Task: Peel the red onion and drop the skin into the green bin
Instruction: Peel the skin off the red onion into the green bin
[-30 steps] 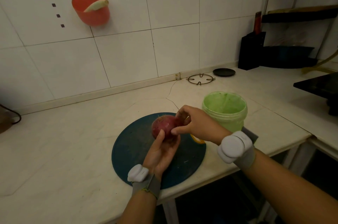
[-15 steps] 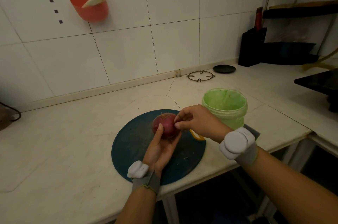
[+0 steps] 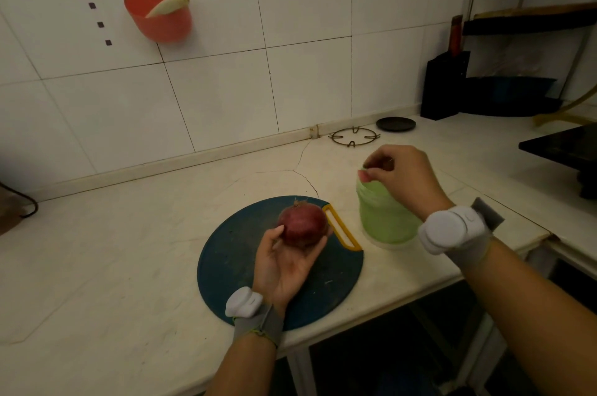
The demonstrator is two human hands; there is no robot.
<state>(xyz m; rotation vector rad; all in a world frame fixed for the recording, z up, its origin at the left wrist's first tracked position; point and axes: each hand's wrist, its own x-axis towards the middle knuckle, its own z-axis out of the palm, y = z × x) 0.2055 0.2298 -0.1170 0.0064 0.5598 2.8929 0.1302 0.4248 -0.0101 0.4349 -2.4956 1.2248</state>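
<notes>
The pale worktop (image 3: pixel 113 266) runs along a white tiled wall (image 3: pixel 307 24), and a round dark board (image 3: pixel 232 253) with a yellow handle slot (image 3: pixel 342 229) lies near its front edge. Just right of the board stands the green bin (image 3: pixel 384 218). The right hand (image 3: pixel 403 172) hangs over the bin's mouth, hiding most of the rim; its fingers (image 3: pixel 366 174) are pinched together, with something small and dark between them that is too tiny to tell for sure. The left hand (image 3: pixel 287 261) is palm up above the board, its fingers curled loosely around the onion (image 3: pixel 302 224), which sits in them with its rooty tuft pointing up and most of its red skin on. Both wrists wear grey bands. On the wall hangs an orange tub (image 3: pixel 160 16).
</notes>
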